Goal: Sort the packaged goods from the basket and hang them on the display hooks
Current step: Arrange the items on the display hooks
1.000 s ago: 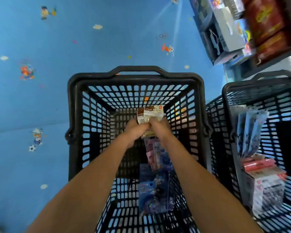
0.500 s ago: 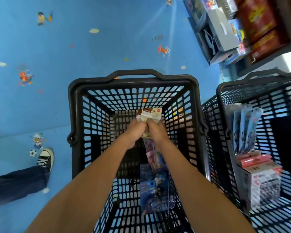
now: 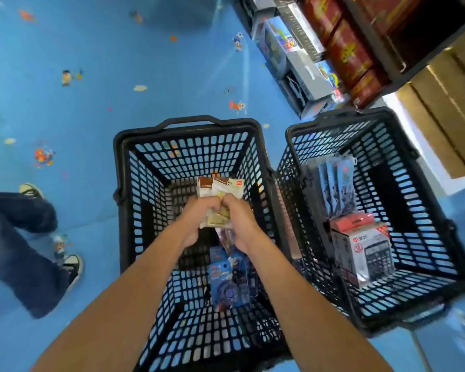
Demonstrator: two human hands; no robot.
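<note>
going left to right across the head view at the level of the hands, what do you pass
dark trouser leg → sneaker → near basket → left hand → right hand, both gripping the beige packets → second basket → white box inside it

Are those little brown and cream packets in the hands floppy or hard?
Probably floppy: the packets look bent and bunched where the left hand and right hand hold them. Likely light too, since several sit in one grip. Their glossy wrap may be slippery.
</note>
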